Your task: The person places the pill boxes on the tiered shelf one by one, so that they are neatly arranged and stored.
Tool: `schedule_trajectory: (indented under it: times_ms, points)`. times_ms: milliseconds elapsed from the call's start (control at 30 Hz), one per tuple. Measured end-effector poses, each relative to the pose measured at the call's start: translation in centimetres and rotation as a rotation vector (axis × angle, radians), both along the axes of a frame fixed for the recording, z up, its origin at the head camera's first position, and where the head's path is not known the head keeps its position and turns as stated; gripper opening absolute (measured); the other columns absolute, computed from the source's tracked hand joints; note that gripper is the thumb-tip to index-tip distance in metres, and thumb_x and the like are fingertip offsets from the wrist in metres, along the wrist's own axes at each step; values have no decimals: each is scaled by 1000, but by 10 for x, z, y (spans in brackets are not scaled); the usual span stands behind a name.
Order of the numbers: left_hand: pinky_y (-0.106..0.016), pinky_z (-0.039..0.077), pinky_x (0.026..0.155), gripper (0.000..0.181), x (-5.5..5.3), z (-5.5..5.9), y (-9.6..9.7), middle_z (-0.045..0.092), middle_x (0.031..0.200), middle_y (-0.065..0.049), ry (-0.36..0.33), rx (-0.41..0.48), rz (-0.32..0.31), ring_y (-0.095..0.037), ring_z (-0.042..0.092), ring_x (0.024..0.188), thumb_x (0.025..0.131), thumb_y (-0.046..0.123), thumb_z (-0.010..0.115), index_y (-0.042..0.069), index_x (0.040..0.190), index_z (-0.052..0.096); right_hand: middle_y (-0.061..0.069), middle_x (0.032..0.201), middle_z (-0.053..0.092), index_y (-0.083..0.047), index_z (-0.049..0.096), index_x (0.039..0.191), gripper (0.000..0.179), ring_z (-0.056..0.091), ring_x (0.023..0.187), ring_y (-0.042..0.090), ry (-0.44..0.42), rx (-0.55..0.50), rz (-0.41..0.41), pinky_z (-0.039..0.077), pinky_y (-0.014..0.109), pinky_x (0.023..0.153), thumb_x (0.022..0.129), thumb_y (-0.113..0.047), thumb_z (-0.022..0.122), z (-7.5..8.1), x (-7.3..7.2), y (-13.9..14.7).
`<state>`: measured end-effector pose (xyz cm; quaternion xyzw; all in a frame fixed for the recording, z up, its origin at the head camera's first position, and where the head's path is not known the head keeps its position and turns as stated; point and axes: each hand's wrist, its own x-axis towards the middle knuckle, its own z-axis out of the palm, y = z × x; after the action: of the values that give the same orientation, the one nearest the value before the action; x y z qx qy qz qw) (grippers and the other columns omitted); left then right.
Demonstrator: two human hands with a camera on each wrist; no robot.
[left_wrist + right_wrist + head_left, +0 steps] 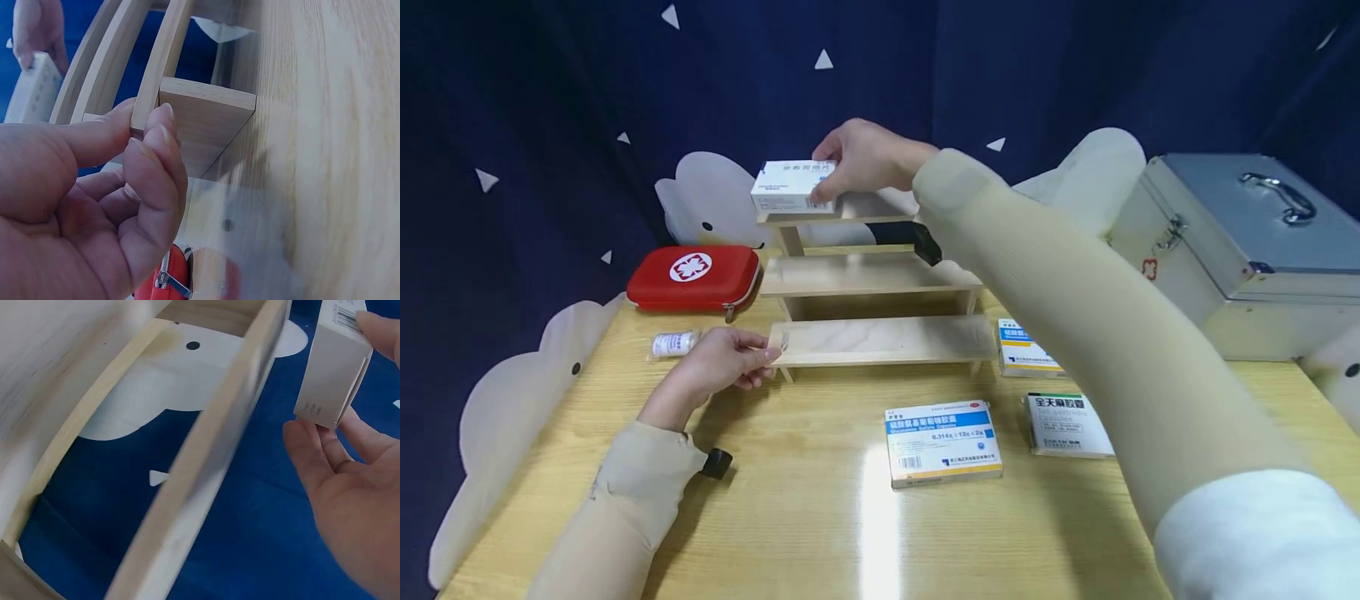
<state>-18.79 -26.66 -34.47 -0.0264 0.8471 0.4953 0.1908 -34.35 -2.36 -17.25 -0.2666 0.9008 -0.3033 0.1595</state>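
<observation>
A three-tier wooden stand (880, 340) stands on the table. My left hand (718, 367) pinches the left end of its lowest board; in the left wrist view, thumb and fingertips (164, 119) close on the board's edge. Up at the left end of the top tier, my right hand (868, 158) grips a white medicine box (786, 187) by its right end. From the right wrist, the same medicine box (334, 369) appears between the thumb and the fingers, beside the top board (200, 450).
A red first-aid pouch (694, 279) and a small white bottle (673, 344) lie left of the stand. Front and right are a blue-white medicine box (943, 442), another such box (1028, 348) and a green-white box (1067, 425). A silver metal case (1247, 250) stands at far right.
</observation>
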Motion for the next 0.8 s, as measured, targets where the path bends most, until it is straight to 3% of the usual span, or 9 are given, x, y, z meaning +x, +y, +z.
schedule_trajectory:
  times_ms: [267, 567, 800]
  points:
    - [-29, 55, 63, 38, 4, -3, -2, 70, 83, -10, -1, 3, 10, -14, 61, 67, 97, 14, 66, -11, 123, 56, 2, 134, 56, -8, 49, 144, 73, 50, 113, 13, -15, 16, -4, 38, 27, 99, 83, -30, 81, -10, -9, -3]
    - [-29, 54, 62, 36, 6, -9, -9, 71, 85, -13, -6, 6, 15, -14, 61, 66, 97, 12, 65, -11, 122, 56, 1, 140, 54, -10, 48, 146, 76, 47, 117, 12, -1, 48, 7, 36, 28, 105, 82, -34, 81, -16, -7, -13]
    - [-29, 54, 62, 37, 4, -7, -8, 71, 85, -13, 5, 0, 4, -14, 61, 66, 97, 12, 65, -12, 124, 55, 0, 142, 52, -12, 46, 148, 76, 47, 118, 12, -11, 103, -19, 34, 32, 108, 84, -35, 79, -19, -7, -15]
